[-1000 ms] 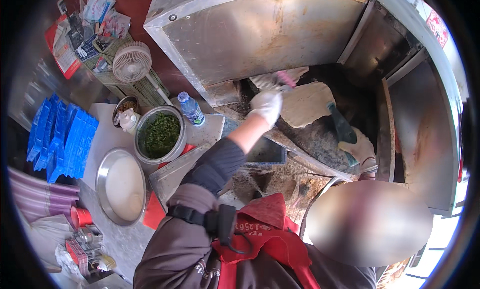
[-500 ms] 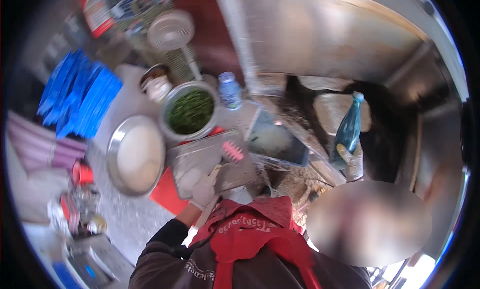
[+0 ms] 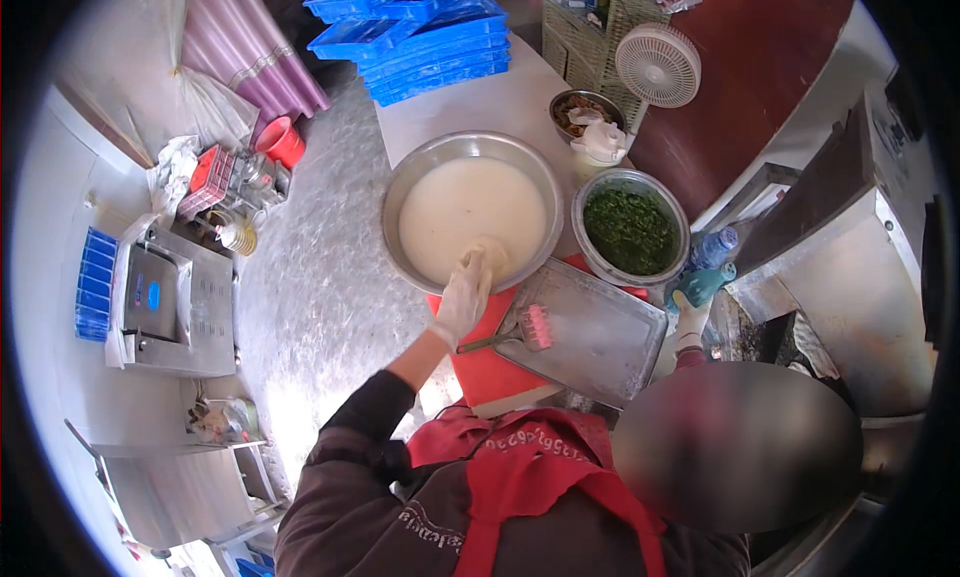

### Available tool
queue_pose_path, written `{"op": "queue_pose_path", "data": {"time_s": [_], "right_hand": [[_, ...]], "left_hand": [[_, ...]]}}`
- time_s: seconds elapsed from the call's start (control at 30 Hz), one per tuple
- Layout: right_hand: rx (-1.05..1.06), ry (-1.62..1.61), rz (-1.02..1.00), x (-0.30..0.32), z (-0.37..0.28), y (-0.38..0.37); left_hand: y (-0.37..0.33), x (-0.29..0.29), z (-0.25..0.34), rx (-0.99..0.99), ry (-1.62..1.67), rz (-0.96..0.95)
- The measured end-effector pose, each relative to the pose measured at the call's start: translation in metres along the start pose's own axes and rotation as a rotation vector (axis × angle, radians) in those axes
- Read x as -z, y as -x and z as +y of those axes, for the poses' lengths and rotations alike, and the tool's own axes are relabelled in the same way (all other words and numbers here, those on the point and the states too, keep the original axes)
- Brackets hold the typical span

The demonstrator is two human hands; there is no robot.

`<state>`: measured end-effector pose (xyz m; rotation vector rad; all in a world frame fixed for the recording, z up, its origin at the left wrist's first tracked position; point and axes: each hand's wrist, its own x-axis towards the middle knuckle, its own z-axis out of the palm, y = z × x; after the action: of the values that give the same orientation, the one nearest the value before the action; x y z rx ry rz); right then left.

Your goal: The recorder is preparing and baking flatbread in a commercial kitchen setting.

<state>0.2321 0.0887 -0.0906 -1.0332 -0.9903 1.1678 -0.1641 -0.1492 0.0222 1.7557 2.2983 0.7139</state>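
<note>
My left hand (image 3: pixel 464 299), in a pale glove, reaches over the near rim of a wide metal basin (image 3: pixel 396 239) of milky white liquid (image 3: pixel 470 209). Its fingers are closed at a rounded, pale thing (image 3: pixel 488 261) partly in the liquid, whose kind I cannot make out. On the right, my gloved right hand (image 3: pixel 690 315) is wrapped round a green bottle (image 3: pixel 704 281). Between my hands lies a metal tray (image 3: pixel 610 342). A pink spiked roller (image 3: pixel 535 327) rests at the tray's left side, its handle pointing left.
Right of the basin stands a bowl of chopped greens (image 3: pixel 630 229), with a blue-labelled bottle (image 3: pixel 714 249) beside it. Blue trays (image 3: pixel 430 52) are stacked at the back, near a white fan (image 3: pixel 658 65). A metal cooking unit (image 3: pixel 840 317) borders the right side.
The view has swung left. My left hand has gone from beside the tray and roller to the basin. My right hand has brought the green bottle from over the cooking unit to near the tray.
</note>
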Motion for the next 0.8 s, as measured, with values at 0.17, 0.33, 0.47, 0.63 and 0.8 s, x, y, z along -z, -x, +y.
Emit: {"op": "queue_pose_path", "data": {"time_s": [0.17, 0.33, 0.47, 0.63, 0.8], "right_hand": [[0.017, 0.797, 0.030, 0.033, 0.004, 0.015], [-0.158, 0.558, -0.079, 0.036, -0.035, 0.106], [-0.175, 0.516, -0.121, 0.061, -0.059, 0.154], [-0.263, 0.371, 0.026, 0.073, -0.082, 0.183], [-0.344, 0.402, -0.174, 0.031, -0.097, 0.177]], "left_hand": [[-0.087, -0.031, -0.011, 0.051, -0.461, -0.521], [-0.119, -0.079, -0.055, 0.239, 0.078, -0.524], [-0.107, -0.069, -0.096, 0.666, 1.015, -0.491], [-0.084, -0.035, -0.068, 0.388, 1.460, -0.235], [-0.060, -0.019, 0.023, 0.501, 1.882, -0.621]]}}
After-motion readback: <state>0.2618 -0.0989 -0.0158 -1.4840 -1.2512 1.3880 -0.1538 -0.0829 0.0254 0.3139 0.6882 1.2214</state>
